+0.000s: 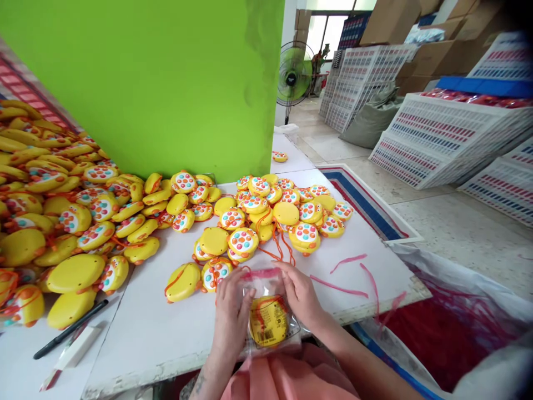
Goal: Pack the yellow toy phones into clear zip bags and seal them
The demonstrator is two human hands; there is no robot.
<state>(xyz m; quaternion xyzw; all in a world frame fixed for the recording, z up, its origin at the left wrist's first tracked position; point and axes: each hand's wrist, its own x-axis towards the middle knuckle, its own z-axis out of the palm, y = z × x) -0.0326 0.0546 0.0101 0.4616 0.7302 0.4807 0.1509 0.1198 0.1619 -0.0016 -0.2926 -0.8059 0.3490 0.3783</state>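
Observation:
A clear plastic bag (295,329) with a pink band along its top lies at the table's front edge, close to my body. Inside it is a yellow toy (272,322) with an orange cord; dark print and a barcode show over it. My left hand (233,303) grips the bag's left side, thumb on the front. At the upper right corner, my right hand (303,294) holds the bag with its fingers near the pink band. Just beyond my hands lie loose yellow toys (243,243) with white faces, coloured dots and orange cords.
A big heap of the same toys (50,211) fills the left side, against a green board (166,83). Thin pink strips (339,286) lie on the table at right. A black pen (70,329) lies front left. An open sack (449,316) of red strips stands below right.

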